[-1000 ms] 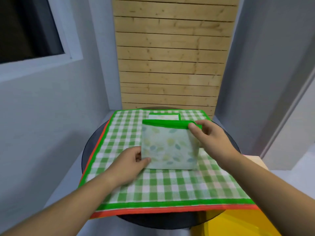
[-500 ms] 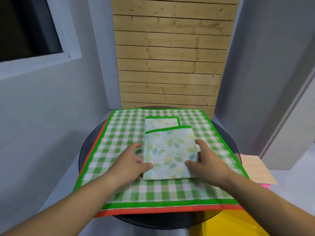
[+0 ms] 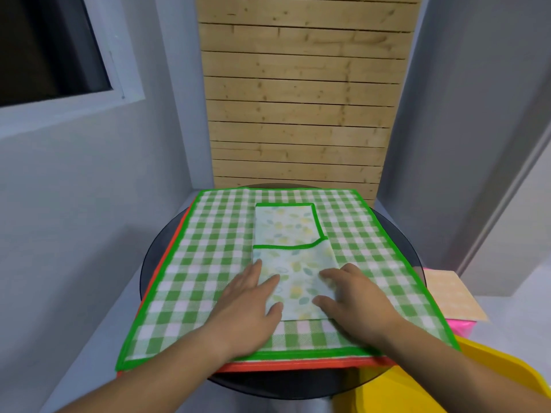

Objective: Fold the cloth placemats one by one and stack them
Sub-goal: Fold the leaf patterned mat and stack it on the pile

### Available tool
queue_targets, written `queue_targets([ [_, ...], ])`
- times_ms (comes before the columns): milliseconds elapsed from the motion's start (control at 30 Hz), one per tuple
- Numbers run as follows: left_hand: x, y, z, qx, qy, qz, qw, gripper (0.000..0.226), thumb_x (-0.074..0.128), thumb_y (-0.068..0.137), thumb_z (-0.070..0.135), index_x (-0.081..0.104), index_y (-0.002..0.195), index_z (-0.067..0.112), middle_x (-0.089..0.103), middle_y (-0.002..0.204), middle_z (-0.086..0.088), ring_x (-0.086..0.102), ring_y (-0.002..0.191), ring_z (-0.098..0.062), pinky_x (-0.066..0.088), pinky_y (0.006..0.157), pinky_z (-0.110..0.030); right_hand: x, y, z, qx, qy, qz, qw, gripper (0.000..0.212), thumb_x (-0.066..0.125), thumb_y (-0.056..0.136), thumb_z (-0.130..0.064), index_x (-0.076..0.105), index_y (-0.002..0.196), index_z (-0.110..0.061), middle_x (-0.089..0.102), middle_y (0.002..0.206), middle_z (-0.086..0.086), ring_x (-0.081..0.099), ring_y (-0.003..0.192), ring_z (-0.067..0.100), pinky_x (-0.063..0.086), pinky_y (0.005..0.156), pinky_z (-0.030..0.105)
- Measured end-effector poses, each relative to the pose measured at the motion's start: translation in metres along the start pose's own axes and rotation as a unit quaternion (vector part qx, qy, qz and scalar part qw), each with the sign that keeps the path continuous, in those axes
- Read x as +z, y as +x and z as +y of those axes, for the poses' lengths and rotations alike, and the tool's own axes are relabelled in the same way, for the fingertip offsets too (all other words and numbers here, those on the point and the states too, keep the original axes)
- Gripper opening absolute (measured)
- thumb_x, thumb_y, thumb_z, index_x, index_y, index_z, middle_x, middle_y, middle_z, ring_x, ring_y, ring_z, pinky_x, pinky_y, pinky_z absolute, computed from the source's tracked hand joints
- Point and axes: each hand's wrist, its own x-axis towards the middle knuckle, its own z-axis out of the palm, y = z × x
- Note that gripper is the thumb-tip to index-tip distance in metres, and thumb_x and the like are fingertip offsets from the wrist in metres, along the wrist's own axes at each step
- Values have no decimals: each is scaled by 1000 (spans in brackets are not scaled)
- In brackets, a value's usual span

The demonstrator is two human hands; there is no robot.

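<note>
left hand, right hand, both flat on folded leaf-print placemat

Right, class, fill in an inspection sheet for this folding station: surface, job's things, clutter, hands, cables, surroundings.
Surface: round dark table, mostly covered by placemats.
Job's things: folded leaf-print placemat lies on an unfolded green checked placemat; an orange-edged placemat shows beneath that.
Clutter: yellow object at lower right; pale orange sheet on a pink object right of the table.
Hands: left hand and right hand both lie flat, fingers straight, pressing the leaf-print placemat's near half.
Cables: nothing seen.
Surroundings: wood-slat panel behind, window at upper left, grey walls.
</note>
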Motion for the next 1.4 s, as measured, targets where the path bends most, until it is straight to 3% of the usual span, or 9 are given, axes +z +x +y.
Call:
queue_targets([
  [167, 13, 8, 0, -9, 67, -15, 998, 66, 19, 100, 66, -3, 158, 44, -28, 164, 4, -30, 149, -14, -15, 123, -39, 15, -6, -8, 19, -78, 32, 996, 73, 43, 76, -83, 42, 133, -37, 40, 119, -5, 53, 106, 21, 43, 93, 36],
  [400, 18, 10, -3, -19, 114, -31, 993, 70, 12, 95, 74, -15, 154, 49, -34, 161, 7, -36, 146, -16, -16, 123, -43, 13, -8, -4, 44, -115, 26, 992, 86, 34, 68, -94, 39, 140, -46, 36, 129, -3, 38, 123, 22, 28, 101, 41],
  [767, -7, 12, -25, 27, 112, -123, 986, 67, 20, 102, 64, -19, 153, 47, -35, 157, 19, -37, 143, -8, -20, 121, -37, -15, -6, 39, 34, -61, -28, 997, 60, 52, 81, -75, 42, 137, -56, 36, 132, -8, 37, 129, 19, 28, 105, 43],
  [1033, -10, 11, -28, 40, 93, -124, 987, 67, 24, 102, 64, -13, 155, 48, -30, 159, 22, -34, 145, -4, -19, 121, -35, -21, -6, 49, -10, -57, -42, 997, 50, 51, 89, -66, 45, 136, -53, 37, 133, -10, 37, 128, 16, 31, 108, 44],
  [1200, -11, 10, -24, 56, 119, -94, 987, 81, 25, 93, 78, -6, 158, 42, -24, 162, 18, -32, 146, -4, -18, 121, -33, -16, -14, 39, -111, 19, 27, 993, 49, 62, 80, -68, 61, 123, -44, 43, 138, -14, 34, 131, 10, 30, 112, 39],
  [1400, -14, 12, -24, 62, 92, -107, 988, 91, 33, 89, 81, -6, 159, 39, -22, 164, 15, -28, 147, -2, -11, 123, -32, -4, -11, 27, -184, 19, 22, 982, 44, 72, 77, -61, 70, 111, -34, 54, 134, -16, 43, 125, 2, 38, 108, 28],
])
